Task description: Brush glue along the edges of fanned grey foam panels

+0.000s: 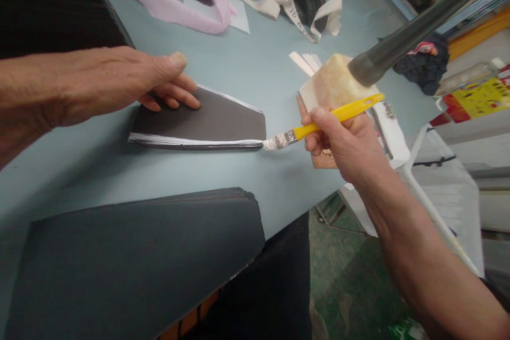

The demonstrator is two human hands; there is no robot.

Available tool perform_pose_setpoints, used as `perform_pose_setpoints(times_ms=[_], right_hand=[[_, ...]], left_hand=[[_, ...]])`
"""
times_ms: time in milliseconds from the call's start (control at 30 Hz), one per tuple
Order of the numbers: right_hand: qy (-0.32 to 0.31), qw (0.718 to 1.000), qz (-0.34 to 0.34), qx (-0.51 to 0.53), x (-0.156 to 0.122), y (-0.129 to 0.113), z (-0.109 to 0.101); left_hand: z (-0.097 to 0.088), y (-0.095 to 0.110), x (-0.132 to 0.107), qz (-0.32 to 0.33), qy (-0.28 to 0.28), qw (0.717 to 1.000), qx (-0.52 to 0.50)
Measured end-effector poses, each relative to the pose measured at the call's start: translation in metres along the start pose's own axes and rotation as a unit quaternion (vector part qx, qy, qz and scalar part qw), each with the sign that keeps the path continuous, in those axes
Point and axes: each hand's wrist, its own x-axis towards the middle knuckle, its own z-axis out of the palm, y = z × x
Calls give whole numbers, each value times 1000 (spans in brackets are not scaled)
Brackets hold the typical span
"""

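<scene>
A yellow-handled paintbrush (338,116) is gripped by my right hand (348,141). Its bristles carry a whitish paste and meet the right end of a stack of dark sheets (223,117) with white along its edges. My left hand (159,82) rests on top of that stack at its left part, fingers stretched out and apart. Behind my right hand stands a block-like, yellowish-white container (332,77) with a thick grey-black handle or tube (398,37) above it; what the container holds is hidden.
A larger pile of dark panels (139,265) lies along the near table edge. Pink cloth (167,8), beige strips (258,0) and black fabric lie at the back of the pale blue table (247,58). A yellow-red package (478,98) is at the right, above a green floor (350,276).
</scene>
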Motion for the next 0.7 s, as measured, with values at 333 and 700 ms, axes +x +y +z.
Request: perform_pose_setpoints(times_ms=[333,700], right_hand=[[14,999,-38,14,-6,-5,10],[-24,997,-32,72,-7,-7,35]], left_hand=[[1,-3,3,4,-6,1000,-10],[-4,-17,8,71,-28,997,31]])
